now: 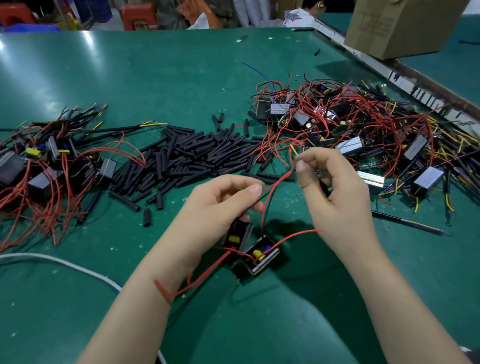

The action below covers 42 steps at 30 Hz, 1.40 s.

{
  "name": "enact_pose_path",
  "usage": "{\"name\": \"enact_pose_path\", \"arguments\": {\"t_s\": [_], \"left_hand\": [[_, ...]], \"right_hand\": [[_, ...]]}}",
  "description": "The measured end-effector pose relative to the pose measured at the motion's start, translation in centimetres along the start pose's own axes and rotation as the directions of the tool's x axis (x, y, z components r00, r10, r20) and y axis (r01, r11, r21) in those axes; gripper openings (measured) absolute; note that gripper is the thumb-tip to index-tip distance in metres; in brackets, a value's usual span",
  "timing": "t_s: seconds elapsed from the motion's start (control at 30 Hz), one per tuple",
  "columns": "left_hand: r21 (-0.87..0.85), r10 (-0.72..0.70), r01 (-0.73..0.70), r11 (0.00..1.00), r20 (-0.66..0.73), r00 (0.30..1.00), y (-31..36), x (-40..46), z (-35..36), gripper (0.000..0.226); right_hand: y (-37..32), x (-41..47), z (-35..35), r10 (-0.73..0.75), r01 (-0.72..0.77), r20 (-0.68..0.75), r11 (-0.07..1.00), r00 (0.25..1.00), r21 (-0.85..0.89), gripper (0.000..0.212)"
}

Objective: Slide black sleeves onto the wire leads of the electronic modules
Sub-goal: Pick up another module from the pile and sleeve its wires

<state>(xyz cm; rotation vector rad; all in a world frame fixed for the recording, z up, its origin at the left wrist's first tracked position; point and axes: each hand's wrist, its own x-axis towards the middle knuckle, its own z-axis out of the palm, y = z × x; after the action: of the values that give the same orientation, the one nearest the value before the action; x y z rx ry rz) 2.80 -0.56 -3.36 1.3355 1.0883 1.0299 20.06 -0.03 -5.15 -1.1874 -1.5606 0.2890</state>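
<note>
Black sleeves [186,155] heaped between module piles [347,128].

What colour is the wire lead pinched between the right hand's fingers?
Red, seen in the head view: the wire lead runs up to the right hand.

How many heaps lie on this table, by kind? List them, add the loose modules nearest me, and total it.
Heaps of wired modules: 2
Heaps of black sleeves: 1
Loose modules: 2
Total: 5
</note>
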Motion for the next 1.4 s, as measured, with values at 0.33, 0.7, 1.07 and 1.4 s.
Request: {"name": "enact_pose_path", "arguments": {"t_s": [0.33, 0.7, 1.07, 1.4], "left_hand": [[-0.242, -0.037, 0.016, 0.970, -0.083, 0.996, 0.2, 0.0, -0.8, 0.028], [-0.701, -0.253, 0.160, 0.695, -0.030, 0.967, 0.2, 0.6, -2.1, 0.025], [0.476, 0.296, -0.272, 0.836, 0.025, 0.955, 0.1, -0.1, 1.4, 0.020], [-0.033, -0.022, 0.019, 0.999, -0.088, 0.996, 4.7, 1.6, 1.4, 0.038]], "right_hand": [[-1.0, 0.1, -0.4, 0.087, -0.066, -0.048, 0.938, 0.995, 0.341, 0.027], [-1.1, 0.2, -0.5, 0.134, -0.142, 0.049, 0.872, 0.990, 0.469, 0.021], [-0.4, -0.2, 0.8, -0.150, 0.138, 0.118, 0.985, 0.982, 0.099, 0.017], [0.0, 6.3, -1.5, -0.551, 0.651, 0.362, 0.539, 0.752, -0.534, 0.038]]}}
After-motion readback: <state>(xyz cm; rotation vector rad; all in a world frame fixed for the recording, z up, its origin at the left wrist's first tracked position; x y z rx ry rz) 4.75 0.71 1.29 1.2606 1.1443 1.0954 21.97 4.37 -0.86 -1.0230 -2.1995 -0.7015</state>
